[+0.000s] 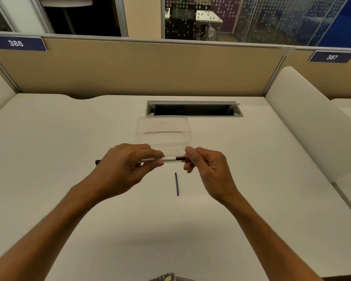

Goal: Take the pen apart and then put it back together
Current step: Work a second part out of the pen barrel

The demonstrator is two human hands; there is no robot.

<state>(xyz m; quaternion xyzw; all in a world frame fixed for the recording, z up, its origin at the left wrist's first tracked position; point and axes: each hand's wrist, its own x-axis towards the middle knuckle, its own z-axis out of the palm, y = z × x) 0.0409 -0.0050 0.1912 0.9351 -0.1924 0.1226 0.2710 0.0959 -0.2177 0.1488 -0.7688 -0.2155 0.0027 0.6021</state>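
Pinching the dark tip end of the pen [166,159], the fingers [190,159] of the right hand [208,169] curl round it, while the left hand [124,167] wraps its fingers about the white barrel, holding the pen level above the worktop [69,138]. A thin dark refill [177,183] lies on the worktop just below the hands. Beyond them sits a clear plastic container [163,130], near a cable slot [194,109].

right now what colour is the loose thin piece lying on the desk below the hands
Dark, black or near-black, the thin piece against the white desk; the head view shows it.
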